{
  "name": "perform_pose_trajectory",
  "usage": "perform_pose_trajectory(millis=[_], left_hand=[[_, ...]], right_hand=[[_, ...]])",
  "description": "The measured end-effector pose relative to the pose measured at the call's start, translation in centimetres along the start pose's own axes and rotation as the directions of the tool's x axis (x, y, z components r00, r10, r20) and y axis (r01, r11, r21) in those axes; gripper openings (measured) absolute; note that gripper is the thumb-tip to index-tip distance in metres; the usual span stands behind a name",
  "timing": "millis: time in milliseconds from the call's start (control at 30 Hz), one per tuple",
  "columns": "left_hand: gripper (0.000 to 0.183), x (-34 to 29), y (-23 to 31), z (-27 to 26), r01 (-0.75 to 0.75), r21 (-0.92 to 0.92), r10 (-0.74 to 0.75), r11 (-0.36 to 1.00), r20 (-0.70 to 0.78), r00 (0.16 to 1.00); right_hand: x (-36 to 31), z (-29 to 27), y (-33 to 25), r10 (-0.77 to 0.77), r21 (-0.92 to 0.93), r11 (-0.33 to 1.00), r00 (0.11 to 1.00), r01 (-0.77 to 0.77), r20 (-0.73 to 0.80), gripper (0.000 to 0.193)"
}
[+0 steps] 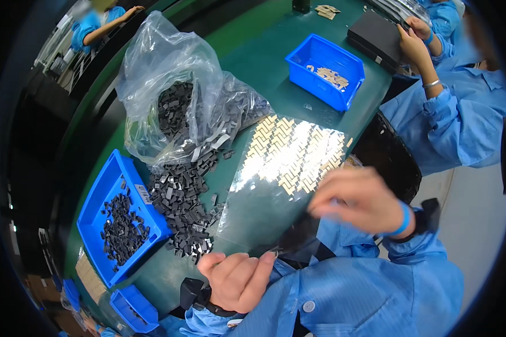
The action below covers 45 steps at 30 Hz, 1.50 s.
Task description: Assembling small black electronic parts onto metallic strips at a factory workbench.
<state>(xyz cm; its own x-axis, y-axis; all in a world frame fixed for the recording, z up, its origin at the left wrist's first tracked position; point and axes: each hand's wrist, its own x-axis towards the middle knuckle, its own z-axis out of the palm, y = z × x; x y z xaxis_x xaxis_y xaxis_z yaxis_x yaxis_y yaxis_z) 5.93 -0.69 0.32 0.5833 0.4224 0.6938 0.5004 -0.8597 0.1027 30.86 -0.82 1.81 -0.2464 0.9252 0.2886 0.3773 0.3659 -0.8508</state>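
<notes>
My left hand (236, 279) is at the near table edge with its fingers curled in. Something small shows at its fingertips, too small to name. My right hand (351, 199), smeared by motion, hovers beside the near right corner of a clear plastic sheet (253, 216); whether it holds anything does not show. Rows of small cream-coloured pieces (289, 149) lie in a zigzag pattern on the sheet, some lost in glare. Left of the sheet spreads a loose heap of small black blocks (180, 196), the nearest ones close to my left hand.
A clear bag (168, 62) of black blocks lies open behind the heap. Blue bins stand left (87, 224), near left (135, 308) and far right (326, 53), the last with cream bits. A co-worker's hands (416, 42) touch a black box (375, 39).
</notes>
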Motion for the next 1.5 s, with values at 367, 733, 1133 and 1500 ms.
perform_pose_trajectory(millis=[367, 733, 1133, 1500], left_hand=[[0.023, -1.0, -0.5, 0.2, -0.093, 0.07, 0.092, 0.993, 0.028, 0.995], [0.038, 0.6, -5.7, 1.8, 0.304, 0.226, -0.348, 0.925, 0.19, 0.918], [0.009, 0.8, -7.7, 3.6, 0.467, 0.161, -0.479, 0.87, 0.046, 0.877], [0.02, 1.5, -1.0, 0.1, 0.301, -0.716, -0.574, -0.63, 0.69, 0.442]], right_hand=[[2.4, 4.4, 0.4, -0.012, 0.485, 0.858, 0.938, -0.168, 0.346, 0.009], [3.4, 5.4, 2.1, 0.019, 0.278, 0.96, 0.998, -0.003, -0.056, 0.01], [4.0, 5.6, 2.0, 0.059, 0.345, 0.938, 0.995, -0.028, -0.078, 0.011], [3.3, 8.0, 0.2, -0.243, 0.407, 0.85, 0.934, 0.336, -0.263, 0.026]])
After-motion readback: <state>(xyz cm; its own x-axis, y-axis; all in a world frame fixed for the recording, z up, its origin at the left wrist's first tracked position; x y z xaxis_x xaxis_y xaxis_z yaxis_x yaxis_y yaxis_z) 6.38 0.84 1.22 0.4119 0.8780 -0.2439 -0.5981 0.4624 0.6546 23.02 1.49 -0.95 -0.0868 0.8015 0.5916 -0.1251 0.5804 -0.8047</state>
